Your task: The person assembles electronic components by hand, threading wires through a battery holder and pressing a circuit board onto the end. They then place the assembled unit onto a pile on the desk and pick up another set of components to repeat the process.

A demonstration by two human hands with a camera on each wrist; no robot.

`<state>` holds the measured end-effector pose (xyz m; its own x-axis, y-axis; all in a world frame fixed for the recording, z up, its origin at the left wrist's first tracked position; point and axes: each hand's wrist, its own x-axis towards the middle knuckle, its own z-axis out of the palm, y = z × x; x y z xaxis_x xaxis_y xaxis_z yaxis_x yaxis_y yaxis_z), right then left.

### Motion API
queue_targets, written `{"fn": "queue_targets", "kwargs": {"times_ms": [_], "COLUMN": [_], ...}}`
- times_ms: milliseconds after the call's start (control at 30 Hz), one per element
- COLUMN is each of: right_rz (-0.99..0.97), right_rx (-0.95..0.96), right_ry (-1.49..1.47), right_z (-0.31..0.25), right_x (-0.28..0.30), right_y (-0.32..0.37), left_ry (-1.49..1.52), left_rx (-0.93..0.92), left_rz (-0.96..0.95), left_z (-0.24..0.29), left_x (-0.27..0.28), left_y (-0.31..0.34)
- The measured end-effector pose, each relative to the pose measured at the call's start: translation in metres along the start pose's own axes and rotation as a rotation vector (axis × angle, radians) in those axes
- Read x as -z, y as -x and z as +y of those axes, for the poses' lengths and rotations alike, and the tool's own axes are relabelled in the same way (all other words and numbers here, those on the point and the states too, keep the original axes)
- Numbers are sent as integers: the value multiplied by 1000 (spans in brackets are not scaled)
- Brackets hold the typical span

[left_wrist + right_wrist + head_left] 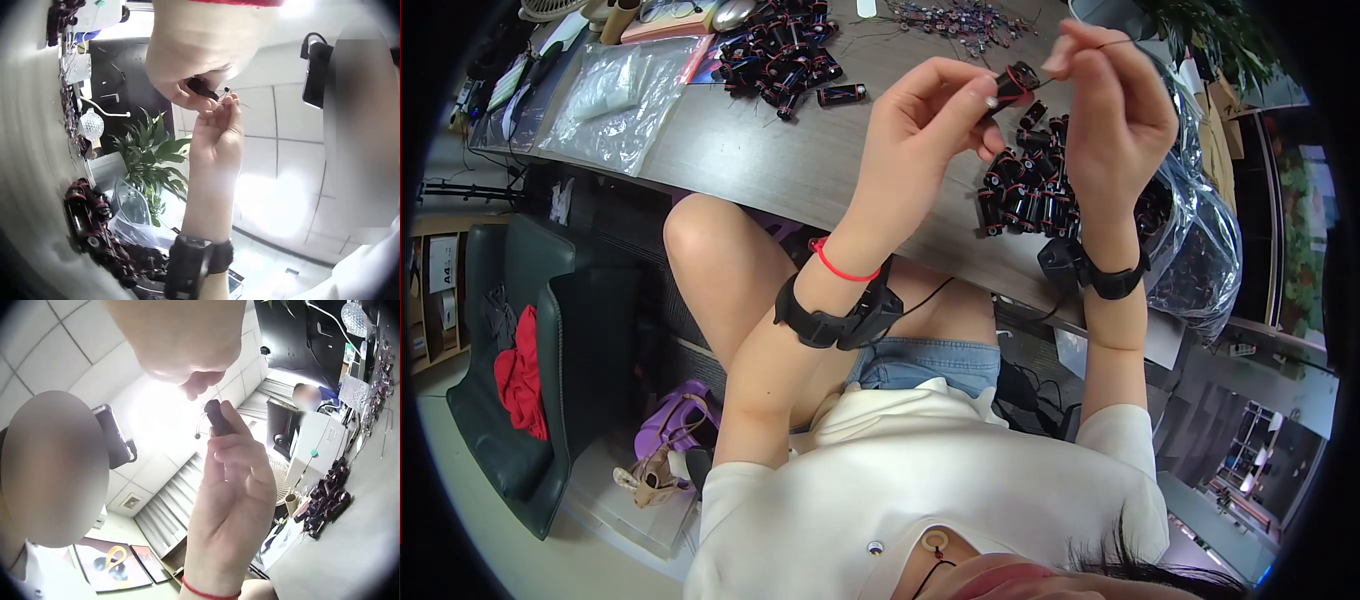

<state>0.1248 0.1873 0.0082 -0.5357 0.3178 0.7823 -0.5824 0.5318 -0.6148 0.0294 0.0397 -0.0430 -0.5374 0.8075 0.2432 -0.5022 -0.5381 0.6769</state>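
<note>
In the head view the left hand (920,130) grips a small black cylinder (1015,82) with red wire, raised above the table. Thumb and fingertips of the right hand (1115,120) pinch together at a thin wire by the cylinder's end. From the right wrist, the dark cylinder (219,419) stands up out of the fingers of the left hand (234,469), with the right hand (187,350) just above it. The left wrist view shows a small dark component (226,90) on thin leads at the fingertips of the right hand (215,134).
Black cylinders (1030,185) lie piled beneath the hands, and another pile (785,55) is at the back left. Small components with leads (970,22) are scattered at the back. A clear bag (615,95) lies left; another plastic bag (1200,250) is at the right edge.
</note>
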Motion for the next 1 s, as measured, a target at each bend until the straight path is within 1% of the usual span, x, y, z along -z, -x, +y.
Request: {"fn": "queue_targets", "kwargs": {"times_ms": [33,67,167,200,300,333,433,467,567,600,667,700,733,833,967,1000], "right_rz": [169,168,301,299,-4,-4,-172,-174,-202,-202,-302,-352,-352,-393,-449,-450], "right_rx": [-91,-93,-78,-79,297,297,274,274,414,413,410,410,409,326,313,311], "right_ry": [-137,-137,337,337,1100,1098,1087,1080,890,888,854,837,836,817,838,838], "right_z": [1,-3,-27,-31,-42,-42,-39,-35,-19,-19,-20,-20,-20,-21,-22,-23], "right_x": [0,-5,-22,-23,-21,-20,-13,-10,0,0,0,0,1,1,3,4], "right_y": [1,1,0,-2,-10,-12,-15,-15,-13,-13,-14,-15,-15,-14,-16,-16], "left_ry": [-126,-125,-639,-639,-1035,-1036,-1222,-1227,-1311,-1313,-998,-810,-811,-907,-927,-927], "left_rx": [-50,-50,-213,-212,-662,-662,-884,-883,-1036,-1035,-1543,-1778,-1777,-1753,-1776,-1775], "left_rz": [-8,-7,28,30,38,39,142,146,140,141,-16,-99,-99,-98,-167,-167], "left_z": [1,3,9,9,11,13,25,28,33,28,11,4,5,10,13,20], "left_x": [-2,-5,-12,-12,-6,-3,6,10,18,25,43,51,50,49,48,41], "left_y": [1,2,9,8,1,-1,-7,-8,-14,-27,-69,-79,-78,-74,-77,-67]}}
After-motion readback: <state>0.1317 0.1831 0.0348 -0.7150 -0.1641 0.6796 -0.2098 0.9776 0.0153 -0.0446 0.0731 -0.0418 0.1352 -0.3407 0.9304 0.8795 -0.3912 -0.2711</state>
